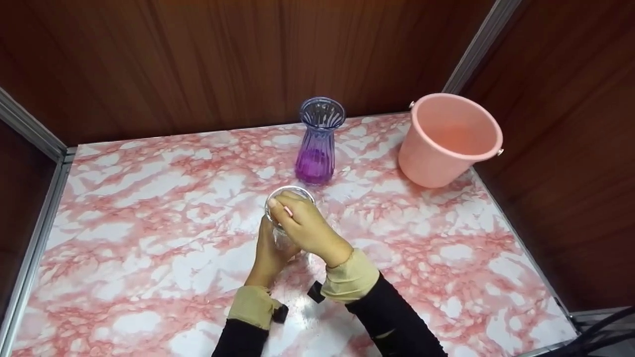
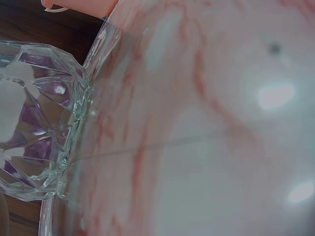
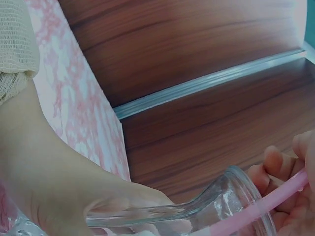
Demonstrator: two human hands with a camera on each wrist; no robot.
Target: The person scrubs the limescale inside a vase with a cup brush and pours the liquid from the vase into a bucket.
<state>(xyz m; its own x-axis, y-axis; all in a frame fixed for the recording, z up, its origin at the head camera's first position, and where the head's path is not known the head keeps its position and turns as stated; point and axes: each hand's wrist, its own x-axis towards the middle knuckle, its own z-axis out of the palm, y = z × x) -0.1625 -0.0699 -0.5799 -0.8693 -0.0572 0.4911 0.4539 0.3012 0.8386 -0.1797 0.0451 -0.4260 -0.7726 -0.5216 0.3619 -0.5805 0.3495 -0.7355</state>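
A clear glass vase [image 1: 284, 241] with a flared rim is held by my left hand [image 1: 268, 250] around its body. Its faceted base [image 2: 44, 118] shows at the left of the left wrist view, with purple showing through the glass. My right hand [image 1: 310, 225] is over the mouth, gripping a slim pink handle [image 3: 253, 210]. That handle slants through the rim into the vase in the right wrist view; its lower end is hidden. Just beyond both hands stands a ribbed blue-purple glass vase [image 1: 316, 153], upright, with vivid purple in its lower part.
A pink bucket [image 1: 419, 158] stands at the back right, its inside tinted orange at the bottom. Red-and-white marbled covering [image 1: 149, 238] spans the table. Dark wood panels [image 1: 223, 59] close off the back and sides. Cables [image 1: 603, 327] run at the lower right corner.
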